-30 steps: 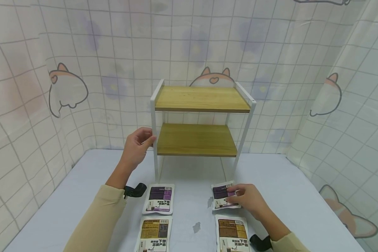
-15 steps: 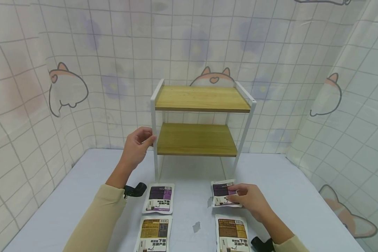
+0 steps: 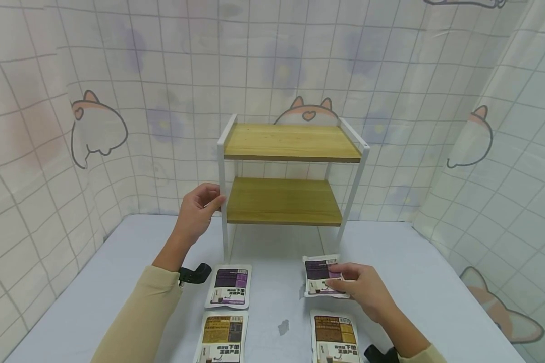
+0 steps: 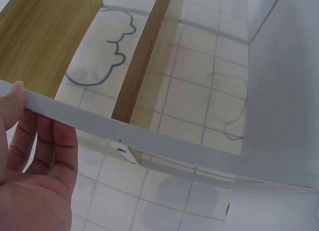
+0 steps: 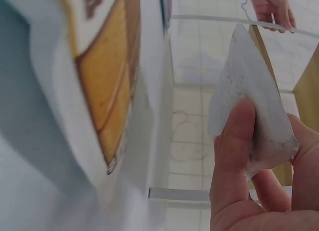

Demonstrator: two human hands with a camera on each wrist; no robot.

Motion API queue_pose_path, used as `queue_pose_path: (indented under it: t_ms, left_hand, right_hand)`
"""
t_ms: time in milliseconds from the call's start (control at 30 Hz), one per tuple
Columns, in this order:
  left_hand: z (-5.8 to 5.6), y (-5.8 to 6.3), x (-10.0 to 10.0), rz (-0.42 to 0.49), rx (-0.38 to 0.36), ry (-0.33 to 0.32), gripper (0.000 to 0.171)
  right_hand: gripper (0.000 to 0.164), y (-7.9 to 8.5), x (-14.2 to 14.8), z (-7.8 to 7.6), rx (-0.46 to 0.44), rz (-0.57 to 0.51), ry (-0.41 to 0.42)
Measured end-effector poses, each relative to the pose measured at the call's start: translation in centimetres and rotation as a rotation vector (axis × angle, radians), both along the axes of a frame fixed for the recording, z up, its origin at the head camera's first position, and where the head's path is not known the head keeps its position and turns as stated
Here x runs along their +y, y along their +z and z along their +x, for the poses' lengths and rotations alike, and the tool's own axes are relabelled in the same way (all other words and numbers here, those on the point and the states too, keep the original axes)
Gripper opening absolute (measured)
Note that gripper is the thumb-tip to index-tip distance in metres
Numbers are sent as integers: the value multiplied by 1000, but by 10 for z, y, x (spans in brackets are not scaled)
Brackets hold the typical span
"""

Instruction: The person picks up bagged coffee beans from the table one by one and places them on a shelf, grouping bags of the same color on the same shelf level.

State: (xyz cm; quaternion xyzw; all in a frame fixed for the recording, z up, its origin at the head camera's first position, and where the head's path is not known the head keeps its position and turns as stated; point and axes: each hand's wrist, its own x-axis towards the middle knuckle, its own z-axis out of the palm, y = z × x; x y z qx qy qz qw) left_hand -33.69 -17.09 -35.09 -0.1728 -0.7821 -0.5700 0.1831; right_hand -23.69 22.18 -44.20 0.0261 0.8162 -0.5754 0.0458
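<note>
My left hand [image 3: 199, 207] grips the front left post of a two-tier rack with wooden shelves [image 3: 283, 201] and a white frame. Up close in the left wrist view, the thumb lies on the white post [image 4: 184, 146] with the fingers curled behind it. Between the thumb and fingers of my right hand [image 3: 361, 290] is a small purple-and-white pouch [image 3: 317, 275], tilted up in front of the rack's right side. Its plain silvery back [image 5: 249, 71] faces the right wrist camera, a fingertip pressing on it.
Another purple pouch [image 3: 228, 287] lies flat on the white-covered table [image 3: 418, 282] at left. Nearer are two yellow-brown pouches, one left [image 3: 221, 335] and one right [image 3: 334, 337]. A grey patch [image 3: 283, 327] shows between them. A gridded curtain [image 3: 272, 60] surrounds the table.
My right hand has lifted the purple pouch slightly and tilted it up, moving it a little toward the rack. The left hand has stayed on the post.
</note>
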Motion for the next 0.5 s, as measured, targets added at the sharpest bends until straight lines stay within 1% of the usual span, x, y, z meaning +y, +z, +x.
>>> queue_pose_path:
  t_ms: [133, 500]
  left_hand:
    - [0, 0, 0, 0, -7, 3, 31]
    - [1, 1, 1, -3, -3, -1, 27]
  right_hand:
    - [48, 6, 0, 2, 11, -46, 36]
    - [53, 24, -6, 8, 36, -80, 70]
